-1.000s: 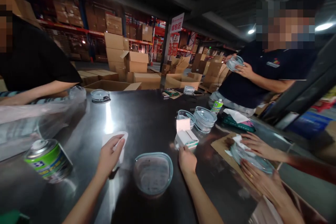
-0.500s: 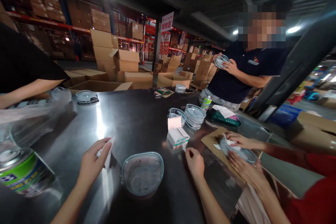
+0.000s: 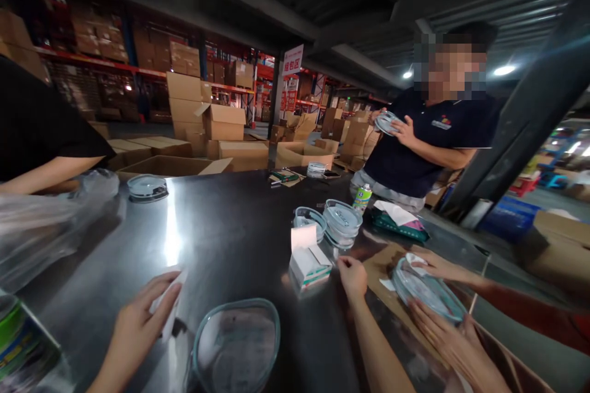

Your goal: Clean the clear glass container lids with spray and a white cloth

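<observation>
Our left hand [image 3: 141,322] pinches white paper [image 3: 170,322] between thumb and fingers. Our right hand [image 3: 354,280] has its fingers curled in; we can't tell if the tips pinch something small. Between our hands, but closer to us, a glass bowl [image 3: 237,344] sits toward our edge of the bench [image 3: 230,239]. Just left of our right hand is a white box [image 3: 310,270] with its lid up. Behind the box we see a stack of glass dishes [image 3: 343,221]. By the right edge, another person's hands [image 3: 437,333] touch a clear dish [image 3: 431,295] over brown cardboard [image 3: 380,264].
</observation>
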A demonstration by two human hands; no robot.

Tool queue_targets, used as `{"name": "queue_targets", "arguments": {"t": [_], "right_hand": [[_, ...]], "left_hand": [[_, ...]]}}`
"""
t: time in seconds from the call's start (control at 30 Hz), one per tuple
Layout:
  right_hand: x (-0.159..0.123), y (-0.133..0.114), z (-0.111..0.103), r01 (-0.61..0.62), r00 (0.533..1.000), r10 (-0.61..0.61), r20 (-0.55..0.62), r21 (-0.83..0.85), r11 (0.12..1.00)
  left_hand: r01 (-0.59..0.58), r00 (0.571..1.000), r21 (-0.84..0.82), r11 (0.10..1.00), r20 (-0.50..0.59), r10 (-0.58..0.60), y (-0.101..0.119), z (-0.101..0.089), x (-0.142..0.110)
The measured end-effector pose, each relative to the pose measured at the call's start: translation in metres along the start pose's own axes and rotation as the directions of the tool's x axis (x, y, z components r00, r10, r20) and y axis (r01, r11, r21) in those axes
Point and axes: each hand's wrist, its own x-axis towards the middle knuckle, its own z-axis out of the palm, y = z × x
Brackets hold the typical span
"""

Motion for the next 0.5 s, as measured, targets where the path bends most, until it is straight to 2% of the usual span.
{"name": "queue_targets", "arguments": {"t": [0.13, 0.27, 0.4, 0.5], "right_hand": [[0.029, -0.003, 0.014, -0.029, 0.998, 0.027, 0.050, 0.038, 0.999], [0.050, -0.007, 0.026, -0.033, 0.999, 0.027, 0.042, 0.143, 0.989], [0.060, -0.013, 0.036, -0.033, 0.999, 0.028, 0.019, 0.297, 0.954], [0.058, -0.014, 0.033, -0.052, 0.998, 0.058, -0.003, 0.383, 0.922]], "left_hand": [[-0.066, 0.998, 0.018, 0.998, -0.007, 0.066, -0.003, 0.001, 0.000], [-0.082, 0.996, 0.028, 0.996, -0.024, 0.082, -0.011, 0.002, -0.001], [-0.070, 0.998, 0.024, 0.997, -0.005, 0.070, -0.016, 0.003, -0.002], [-0.053, 0.999, 0.019, 0.998, 0.001, 0.053, -0.011, 0.003, -0.003]]}}
